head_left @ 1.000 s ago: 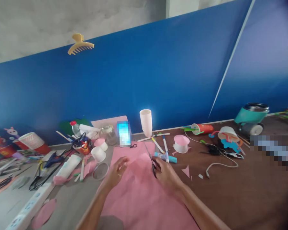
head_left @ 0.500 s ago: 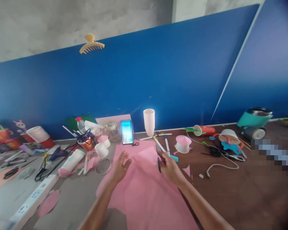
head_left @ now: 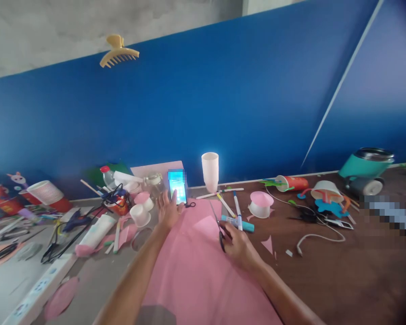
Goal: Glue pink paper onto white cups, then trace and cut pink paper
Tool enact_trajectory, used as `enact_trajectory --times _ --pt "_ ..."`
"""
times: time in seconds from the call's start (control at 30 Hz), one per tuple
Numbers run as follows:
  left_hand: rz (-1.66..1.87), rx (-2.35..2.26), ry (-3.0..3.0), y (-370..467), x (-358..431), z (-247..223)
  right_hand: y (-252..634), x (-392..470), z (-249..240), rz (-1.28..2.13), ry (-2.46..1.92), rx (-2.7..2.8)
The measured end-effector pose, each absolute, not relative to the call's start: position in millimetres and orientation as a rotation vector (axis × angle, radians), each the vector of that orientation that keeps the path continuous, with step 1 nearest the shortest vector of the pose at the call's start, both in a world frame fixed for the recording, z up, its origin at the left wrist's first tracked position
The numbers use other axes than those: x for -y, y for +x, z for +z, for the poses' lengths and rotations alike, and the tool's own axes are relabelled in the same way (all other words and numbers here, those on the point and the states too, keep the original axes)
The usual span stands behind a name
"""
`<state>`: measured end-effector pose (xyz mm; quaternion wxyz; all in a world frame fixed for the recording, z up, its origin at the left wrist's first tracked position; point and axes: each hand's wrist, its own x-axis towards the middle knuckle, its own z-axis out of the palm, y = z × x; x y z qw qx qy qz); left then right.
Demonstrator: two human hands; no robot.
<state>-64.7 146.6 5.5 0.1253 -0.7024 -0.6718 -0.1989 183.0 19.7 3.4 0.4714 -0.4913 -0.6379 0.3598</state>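
Note:
My left hand (head_left: 169, 211) reaches to the lit phone (head_left: 177, 186), its fingers spread at the lower part of the screen and nothing held in them. The phone stands upright near the blue partition. My right hand (head_left: 238, 243) is closed round the black handles of the scissors (head_left: 219, 228), whose blades point away over the pink paper (head_left: 196, 271). That paper covers the table between my arms. Beyond the paper stands a stack of white cups (head_left: 210, 172).
Markers (head_left: 237, 210) lie right of the paper, beside a white cup with a pink cone top (head_left: 260, 204). A white cable (head_left: 316, 235) curls at the right. At the left are a power strip (head_left: 42, 289), a glue gun (head_left: 75, 220) and a jar (head_left: 154, 183).
My left hand has moved forward from the pink paper to the phone. My right hand has shifted slightly nearer with the scissors. The camera view has shifted a little.

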Motion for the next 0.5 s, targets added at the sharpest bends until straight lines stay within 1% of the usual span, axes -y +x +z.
enact_trajectory --times 0.3,0.5 --pt "-0.550 1.955 -2.071 -63 -162 4 185 -19 9 0.869 -1.255 1.610" --pt "-0.569 1.929 -2.109 -74 -144 -2 184 -16 13 0.889 -1.228 1.557"
